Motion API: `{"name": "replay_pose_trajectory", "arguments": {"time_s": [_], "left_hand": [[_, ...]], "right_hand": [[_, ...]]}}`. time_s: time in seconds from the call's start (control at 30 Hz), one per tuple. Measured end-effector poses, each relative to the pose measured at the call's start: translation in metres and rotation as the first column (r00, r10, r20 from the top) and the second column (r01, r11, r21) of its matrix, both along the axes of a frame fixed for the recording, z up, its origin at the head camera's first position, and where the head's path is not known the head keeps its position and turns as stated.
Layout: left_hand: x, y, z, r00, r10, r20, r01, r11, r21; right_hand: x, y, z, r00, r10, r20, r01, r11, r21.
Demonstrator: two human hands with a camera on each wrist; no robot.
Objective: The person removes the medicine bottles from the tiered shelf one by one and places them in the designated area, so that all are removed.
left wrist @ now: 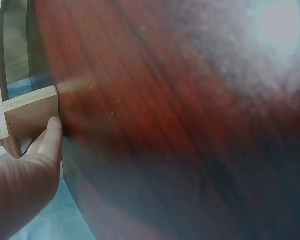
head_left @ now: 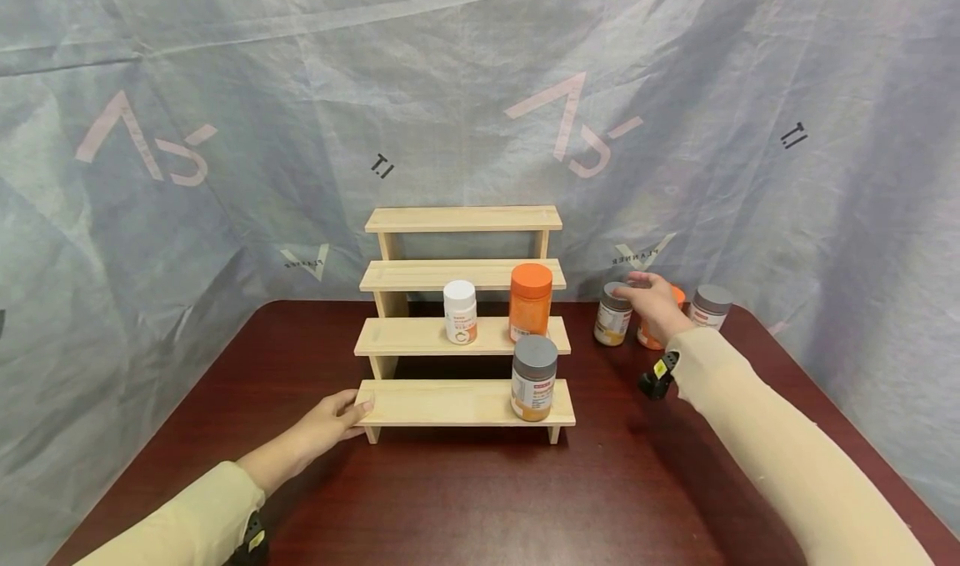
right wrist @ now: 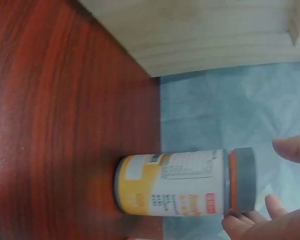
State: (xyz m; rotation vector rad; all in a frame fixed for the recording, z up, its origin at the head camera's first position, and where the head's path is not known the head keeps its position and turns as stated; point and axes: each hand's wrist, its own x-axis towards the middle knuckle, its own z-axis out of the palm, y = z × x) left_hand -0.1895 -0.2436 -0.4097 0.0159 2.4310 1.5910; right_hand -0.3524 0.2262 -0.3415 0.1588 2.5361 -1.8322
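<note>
A four-step wooden display rack (head_left: 450,403) stands on the table. My left hand (head_left: 333,424) grips the left end of its lowest step, thumb on top and fingers below; the left wrist view shows fingers (left wrist: 52,135) against the rack's leg. My right hand (head_left: 656,306) is at a grey-lidded supplement jar (right wrist: 175,182) standing upright right of the rack. Its thumb (right wrist: 292,150) is apart from the lid, while other fingertips (right wrist: 235,225) are close beside the lid; whether they touch cannot be told.
Another grey-lidded jar (head_left: 533,383) stands on the lowest step. The second step holds a white bottle (head_left: 461,316) and an orange jar (head_left: 530,303). Behind my right hand are an orange-lidded jar (head_left: 649,334) and a grey-lidded jar (head_left: 709,306). A grey cloth (head_left: 465,91) hangs behind the table (head_left: 480,499).
</note>
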Motion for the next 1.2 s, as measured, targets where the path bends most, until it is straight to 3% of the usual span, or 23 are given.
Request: {"name": "replay_pose_trajectory", "arguments": {"time_s": [0.23,0.53,0.9,1.2], "left_hand": [[0.0,0.0,0.0,1.0,-0.003,-0.001,0.003,1.0,0.009],[-0.001,0.001,0.0,1.0,-0.015,-0.003,0.015,1.0,-0.012],[-0.001,-0.002,0.001,1.0,0.009,0.015,-0.009,0.999,-0.037],[0.0,0.0,0.0,1.0,0.01,0.019,-0.009,1.0,-0.029]], "right_hand": [[0.003,-0.005,0.013,0.994,-0.108,-0.031,0.106,0.993,-0.054],[0.015,-0.01,0.031,0.989,-0.101,-0.11,0.085,0.986,-0.142],[0.036,-0.033,0.059,0.99,0.044,-0.134,-0.066,0.984,-0.166],[0.055,-0.056,0.068,0.987,0.128,-0.101,-0.15,0.958,-0.246]]}}
